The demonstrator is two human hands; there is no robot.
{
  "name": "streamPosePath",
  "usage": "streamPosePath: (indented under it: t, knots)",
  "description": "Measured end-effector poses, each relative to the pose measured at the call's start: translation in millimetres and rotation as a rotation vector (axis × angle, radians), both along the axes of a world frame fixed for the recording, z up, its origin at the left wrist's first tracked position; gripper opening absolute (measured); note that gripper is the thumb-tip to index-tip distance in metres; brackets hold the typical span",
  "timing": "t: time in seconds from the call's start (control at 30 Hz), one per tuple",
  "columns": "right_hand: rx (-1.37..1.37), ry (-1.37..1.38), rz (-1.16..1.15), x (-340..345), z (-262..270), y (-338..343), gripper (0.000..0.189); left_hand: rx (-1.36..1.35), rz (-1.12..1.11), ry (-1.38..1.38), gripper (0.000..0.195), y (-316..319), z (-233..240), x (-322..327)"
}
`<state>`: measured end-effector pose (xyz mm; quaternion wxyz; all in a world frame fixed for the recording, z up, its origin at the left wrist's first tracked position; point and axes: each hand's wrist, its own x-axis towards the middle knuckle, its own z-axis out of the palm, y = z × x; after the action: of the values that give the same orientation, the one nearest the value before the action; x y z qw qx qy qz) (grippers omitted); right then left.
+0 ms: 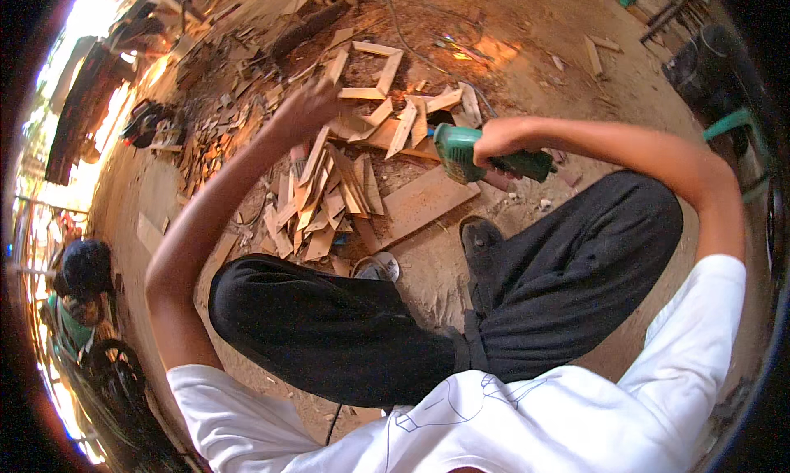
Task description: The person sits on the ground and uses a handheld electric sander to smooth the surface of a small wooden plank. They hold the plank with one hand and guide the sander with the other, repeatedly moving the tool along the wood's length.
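My right hand (503, 144) is closed around the handle of a green corded power tool (460, 152), above the right end of a flat wooden board (426, 201). My left hand (318, 105) is blurred and reaches out over the wood pieces; whether it holds anything cannot be told. Just beyond it lies a frame of angled wooden strips (389, 71). Between my hands are several short strips with slanted ends (404, 127). Nearer to me, a heap of cut wood pieces (327, 195) lies on the ground before my left knee.
Wood offcuts (216, 146) are scattered at the left, near a dark machine (145, 124). A cable (407, 47) runs over the dirt floor. Another person (80, 312) is at the far left. A black container (710, 71) and green plastic chair parts (734, 124) are at the right.
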<state>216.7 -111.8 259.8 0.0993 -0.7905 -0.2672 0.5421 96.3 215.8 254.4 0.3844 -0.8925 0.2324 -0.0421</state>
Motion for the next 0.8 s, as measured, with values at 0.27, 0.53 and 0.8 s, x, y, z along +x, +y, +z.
streamPosePath:
  t: [0.27, 0.53, 0.8]
  knots:
    - [-0.026, -0.172, 0.081, -12, 29, 1, 0.009, -0.195, 0.081, -0.158, 0.035, -23, -24, 56]
    - [-0.003, -0.198, 0.012, -13, 28, 6, 0.007, -0.213, -0.012, -0.087, 0.035, -11, -125, 80]
    - [-0.058, -0.146, -0.036, -8, 25, 6, 0.005, -0.317, 0.247, 0.219, 0.048, -45, -141, 91]
